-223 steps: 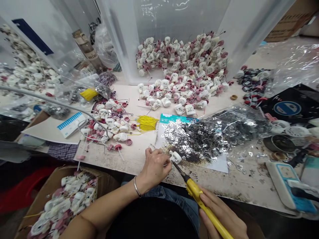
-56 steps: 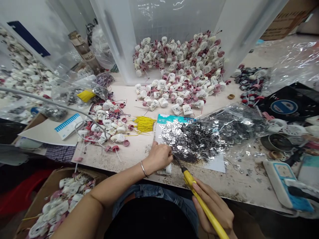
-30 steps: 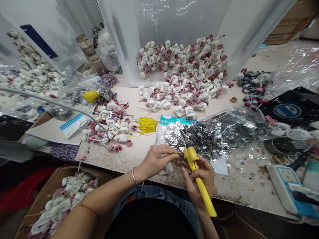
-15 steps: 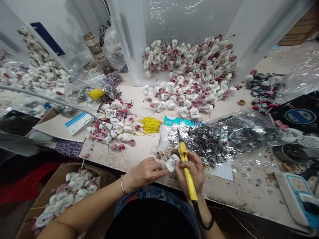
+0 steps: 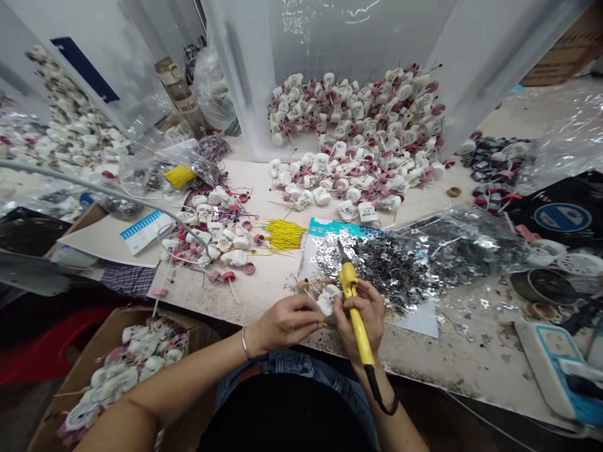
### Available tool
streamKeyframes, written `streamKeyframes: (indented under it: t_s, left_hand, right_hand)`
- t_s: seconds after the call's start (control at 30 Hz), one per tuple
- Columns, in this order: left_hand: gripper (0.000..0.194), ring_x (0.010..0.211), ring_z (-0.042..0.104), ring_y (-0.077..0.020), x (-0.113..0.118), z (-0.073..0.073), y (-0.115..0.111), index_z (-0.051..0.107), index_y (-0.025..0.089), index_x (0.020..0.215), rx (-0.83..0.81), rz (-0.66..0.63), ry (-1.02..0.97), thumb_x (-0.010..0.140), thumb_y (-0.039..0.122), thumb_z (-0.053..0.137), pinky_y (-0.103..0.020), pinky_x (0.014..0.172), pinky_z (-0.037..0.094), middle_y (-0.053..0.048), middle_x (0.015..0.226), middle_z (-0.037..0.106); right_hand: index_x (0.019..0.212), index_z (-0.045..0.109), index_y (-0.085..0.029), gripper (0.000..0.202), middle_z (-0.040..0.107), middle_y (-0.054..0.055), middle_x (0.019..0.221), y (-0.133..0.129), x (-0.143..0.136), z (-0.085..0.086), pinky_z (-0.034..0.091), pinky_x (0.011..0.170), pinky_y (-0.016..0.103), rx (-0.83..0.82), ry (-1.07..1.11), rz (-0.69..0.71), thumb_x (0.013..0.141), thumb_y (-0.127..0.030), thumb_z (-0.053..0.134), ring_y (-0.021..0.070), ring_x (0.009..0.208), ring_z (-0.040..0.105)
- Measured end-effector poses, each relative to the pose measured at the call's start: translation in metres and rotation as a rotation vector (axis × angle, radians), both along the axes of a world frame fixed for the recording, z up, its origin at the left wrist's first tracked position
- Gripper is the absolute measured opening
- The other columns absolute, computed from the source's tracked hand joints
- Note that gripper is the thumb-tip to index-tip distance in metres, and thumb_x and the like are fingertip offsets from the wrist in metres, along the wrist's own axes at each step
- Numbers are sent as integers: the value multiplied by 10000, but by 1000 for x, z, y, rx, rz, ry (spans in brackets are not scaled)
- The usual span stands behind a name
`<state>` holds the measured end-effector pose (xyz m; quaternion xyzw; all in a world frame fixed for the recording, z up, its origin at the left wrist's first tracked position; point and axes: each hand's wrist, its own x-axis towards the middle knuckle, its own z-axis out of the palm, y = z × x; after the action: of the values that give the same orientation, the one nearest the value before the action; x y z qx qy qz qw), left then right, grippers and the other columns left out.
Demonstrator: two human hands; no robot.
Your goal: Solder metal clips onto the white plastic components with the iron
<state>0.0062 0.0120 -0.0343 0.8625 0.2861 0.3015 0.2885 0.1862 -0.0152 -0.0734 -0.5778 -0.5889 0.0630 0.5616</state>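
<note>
My right hand (image 5: 362, 320) is closed around a yellow soldering iron (image 5: 358, 336), whose dark tip points up and away over the metal pieces. Its thumb and fingers also touch a small white plastic part with thin wires (image 5: 328, 300), held just in front of the iron. Close beside that part on the left, my left hand (image 5: 288, 323) is pinched shut. A small yellow bit, like the end of a yellow wire (image 5: 323, 324), shows at its fingertips. A round tan piece (image 5: 302, 287) sits by the white part; the fingers partly hide what joins them.
Loose small metal pieces (image 5: 391, 267) lie heaped on a plastic sheet beyond the iron. A bundle of yellow wires (image 5: 284, 235) lies left of them. White and pink parts (image 5: 358, 157) pile up at the back. A cardboard box (image 5: 188, 342) of parts stands below left; a white-blue device (image 5: 549, 358) sits right.
My left hand has moved slightly right and up, its fingers now pinched, with a yellow bit showing at the tips. The white part has tilted and risen a little; the iron has barely shifted.
</note>
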Motion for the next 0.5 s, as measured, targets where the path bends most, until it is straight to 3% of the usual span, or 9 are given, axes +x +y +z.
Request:
streamKeyframes:
  t_s: [0.07, 0.13, 0.23, 0.33, 0.5]
  left_hand:
    - [201, 786, 671, -154, 10, -3, 0, 722, 152, 876, -190, 178, -91, 908, 282, 572, -271, 744, 557, -100, 857, 714]
    - [204, 715, 672, -146, 16, -7, 1, 732, 159, 851, -304, 277, -102, 891, 307, 597, -259, 713, 557, -74, 796, 728]
    - [217, 688, 660, -145, 18, -8, 1, 740, 163, 860, -289, 275, -34, 900, 293, 571, -249, 680, 539, -62, 754, 724]
    - [227, 699, 644, -144, 18, -4, 0, 738, 158, 889, -271, 246, 13, 916, 235, 526, -244, 671, 517, -61, 752, 704]
    - [164, 702, 641, -153, 21, 5, -1, 737, 140, 859, -354, 279, 19, 873, 186, 580, -250, 670, 503, -64, 749, 704]
  right_hand:
    - [751, 552, -206, 130, 519, 51, 1137, 0, 0, 0, 564, 821, 335, 5, -17, 54, 784, -134, 654, 166, 1024, 603]
    - [788, 554, -206, 151, 511, 65, 1163, -1, 0, 2, 561, 863, 377, 0, -24, 87, 756, -180, 699, 195, 1073, 586]
    - [814, 527, -201, 231, 493, 83, 1197, -4, -3, 10, 589, 835, 377, -21, 43, 121, 731, -227, 741, 213, 1102, 581]
    - [781, 519, -200, 168, 496, 61, 1175, -6, -9, 14, 608, 776, 305, -25, 110, 118, 783, -139, 676, 168, 1053, 609]
    - [775, 554, -211, 158, 496, 42, 1192, -10, -13, 15, 607, 804, 321, 20, 108, 128, 795, -63, 604, 166, 1051, 617]
